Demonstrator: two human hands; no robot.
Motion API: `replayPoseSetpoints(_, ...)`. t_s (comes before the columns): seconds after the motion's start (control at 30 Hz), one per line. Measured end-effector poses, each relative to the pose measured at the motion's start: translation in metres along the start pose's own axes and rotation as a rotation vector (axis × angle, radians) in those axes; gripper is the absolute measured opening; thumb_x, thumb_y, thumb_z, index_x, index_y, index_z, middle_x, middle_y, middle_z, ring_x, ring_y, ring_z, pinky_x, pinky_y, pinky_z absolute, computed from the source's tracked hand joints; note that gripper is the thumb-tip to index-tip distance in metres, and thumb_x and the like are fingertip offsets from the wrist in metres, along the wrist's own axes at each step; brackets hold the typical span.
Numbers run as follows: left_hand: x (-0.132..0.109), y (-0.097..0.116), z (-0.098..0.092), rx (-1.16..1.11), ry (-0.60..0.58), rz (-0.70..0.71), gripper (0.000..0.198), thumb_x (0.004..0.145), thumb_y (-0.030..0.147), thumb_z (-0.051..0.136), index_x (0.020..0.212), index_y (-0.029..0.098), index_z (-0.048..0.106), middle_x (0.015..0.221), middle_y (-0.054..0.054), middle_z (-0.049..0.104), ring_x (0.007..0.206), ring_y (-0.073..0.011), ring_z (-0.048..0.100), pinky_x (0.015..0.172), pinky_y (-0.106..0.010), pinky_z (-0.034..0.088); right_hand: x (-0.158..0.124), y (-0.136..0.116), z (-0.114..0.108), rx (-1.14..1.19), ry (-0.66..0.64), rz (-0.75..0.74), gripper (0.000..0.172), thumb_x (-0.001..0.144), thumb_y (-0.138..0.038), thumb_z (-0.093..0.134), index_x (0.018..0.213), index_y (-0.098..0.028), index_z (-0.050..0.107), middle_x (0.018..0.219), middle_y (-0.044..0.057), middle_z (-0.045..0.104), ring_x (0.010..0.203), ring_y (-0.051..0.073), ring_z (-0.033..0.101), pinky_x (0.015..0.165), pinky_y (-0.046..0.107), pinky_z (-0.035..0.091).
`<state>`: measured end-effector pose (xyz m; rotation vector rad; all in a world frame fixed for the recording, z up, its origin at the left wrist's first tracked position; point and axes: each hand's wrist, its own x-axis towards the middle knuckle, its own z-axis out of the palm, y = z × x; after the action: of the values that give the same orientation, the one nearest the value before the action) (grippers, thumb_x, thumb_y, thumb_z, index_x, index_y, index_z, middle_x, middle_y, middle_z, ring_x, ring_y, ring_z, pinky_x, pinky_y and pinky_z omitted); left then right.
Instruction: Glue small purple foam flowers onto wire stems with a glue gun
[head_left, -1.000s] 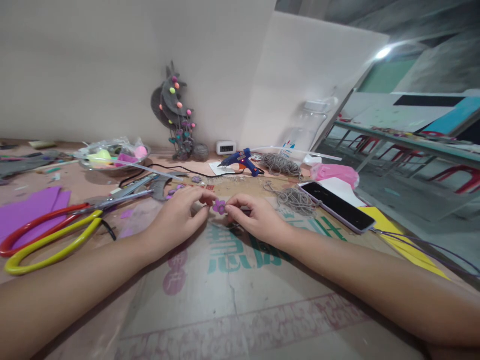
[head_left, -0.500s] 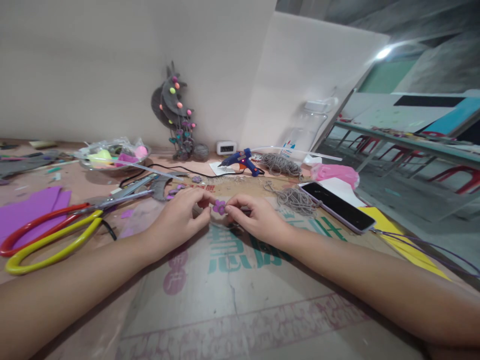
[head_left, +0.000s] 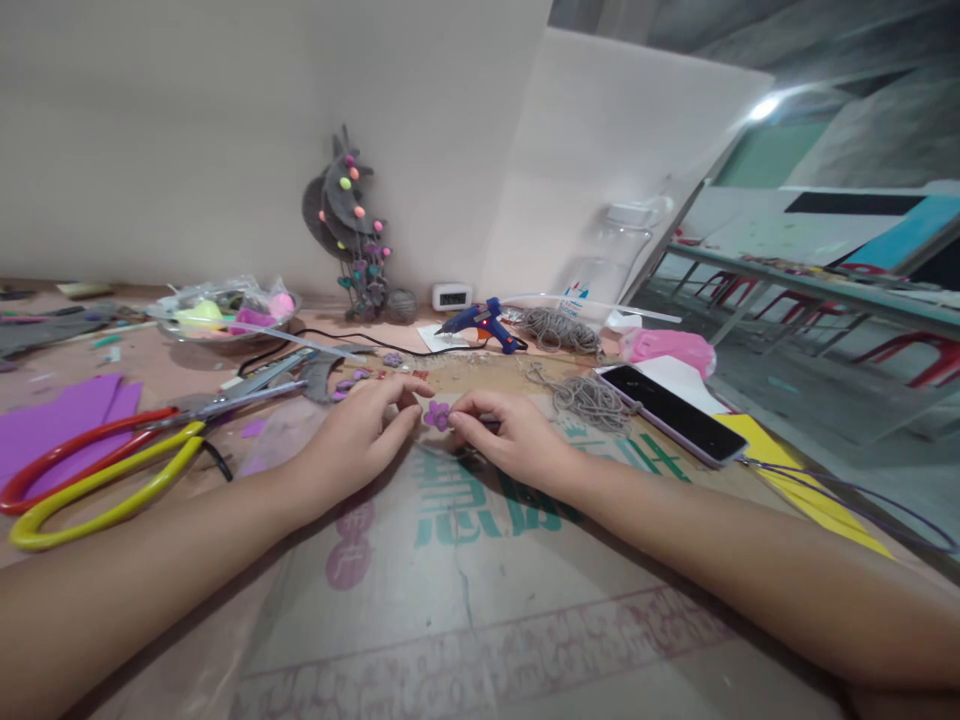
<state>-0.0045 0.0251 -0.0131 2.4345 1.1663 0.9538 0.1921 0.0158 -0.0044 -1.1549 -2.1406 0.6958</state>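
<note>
Between my two hands is a small purple flower (head_left: 436,415), pinched at its right edge by the thumb and fingers of my right hand (head_left: 510,432). A short dark piece, partly hidden, shows among those same fingers; its kind is unclear. My left hand (head_left: 371,425) is just left of the flower, thumb and forefinger apart, holding nothing that I can see. Beneath both hands lies a printed cardboard sheet (head_left: 390,620). Other small purple flower pieces (head_left: 351,382) rest behind my left hand.
Scissors (head_left: 112,490) with red and yellow handles lie left, by purple sheets (head_left: 52,415). Behind are a bowl (head_left: 225,335), a moon-shaped decoration (head_left: 337,205), a blue glue gun (head_left: 484,320) and a bottle (head_left: 611,260). Grey yarn (head_left: 592,400) and a phone (head_left: 675,412) lie right.
The fingers of my left hand have drawn slightly away from the flower, to the left. My right hand still pinches the flower in nearly the same place.
</note>
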Motion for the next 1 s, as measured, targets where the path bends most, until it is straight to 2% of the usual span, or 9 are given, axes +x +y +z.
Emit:
replayPoseSetpoints(0.1, -0.0004, -0.003, 0.001, 0.013, 0.021, 0.052, 0.025, 0.082, 0.014, 0.045, 0.105, 0.019, 0.053, 0.101, -0.004, 0.062, 0.097, -0.0178, 0.055, 0.087, -0.034, 0.041, 0.0001, -0.0006, -0.0005, -0.007, 0.006, -0.002, 0.022, 0.086, -0.03, 0.045, 0.08, -0.016, 0.061, 0.073, 0.003, 0.066, 0.066, 0.012, 0.061, 0.064, 0.023, 0.046)
replayPoseSetpoints(0.33, -0.0011, 0.0, -0.0026, 0.039, 0.002, 0.087, 0.029, 0.078, 0.012, 0.046, 0.103, 0.019, 0.058, 0.099, -0.004, 0.064, 0.094, -0.019, 0.055, 0.085, -0.035, 0.041, 0.0008, -0.0008, -0.0017, -0.04, 0.019, -0.006, 0.022, 0.086, -0.03, 0.045, 0.081, -0.016, 0.061, 0.073, 0.003, 0.066, 0.066, 0.012, 0.06, 0.063, 0.023, 0.045)
replayPoseSetpoints(0.47, 0.0005, 0.0036, -0.0043, 0.033, -0.028, 0.08, 0.016, 0.084, 0.025, 0.047, 0.089, 0.019, 0.061, 0.087, -0.003, 0.065, 0.084, -0.0182, 0.055, 0.077, -0.033, 0.041, 0.0009, -0.0002, -0.0014, -0.053, 0.023, -0.015, 0.022, 0.086, -0.03, 0.046, 0.08, -0.016, 0.062, 0.073, 0.003, 0.066, 0.065, 0.012, 0.059, 0.063, 0.023, 0.045)
replayPoseSetpoints(0.57, 0.0016, 0.0039, -0.0041, 0.024, -0.041, 0.089, 0.02, 0.087, 0.029, 0.045, 0.08, 0.019, 0.061, 0.079, -0.002, 0.063, 0.078, -0.0168, 0.054, 0.073, -0.031, 0.04, 0.0006, 0.0001, -0.0012, -0.037, 0.007, -0.019, 0.023, 0.087, -0.03, 0.045, 0.081, -0.016, 0.062, 0.073, 0.002, 0.066, 0.066, 0.012, 0.059, 0.064, 0.023, 0.045)
replayPoseSetpoints(1.0, 0.0009, 0.0011, -0.003, 0.007, -0.045, 0.069, 0.026, 0.09, 0.03, 0.038, 0.077, 0.018, 0.058, 0.077, -0.002, 0.062, 0.077, -0.0167, 0.054, 0.072, -0.031, 0.041, 0.0, 0.0012, -0.001, -0.037, 0.033, -0.032, 0.019, 0.085, -0.029, 0.048, 0.081, -0.016, 0.062, 0.074, 0.002, 0.066, 0.067, 0.011, 0.059, 0.065, 0.022, 0.045)
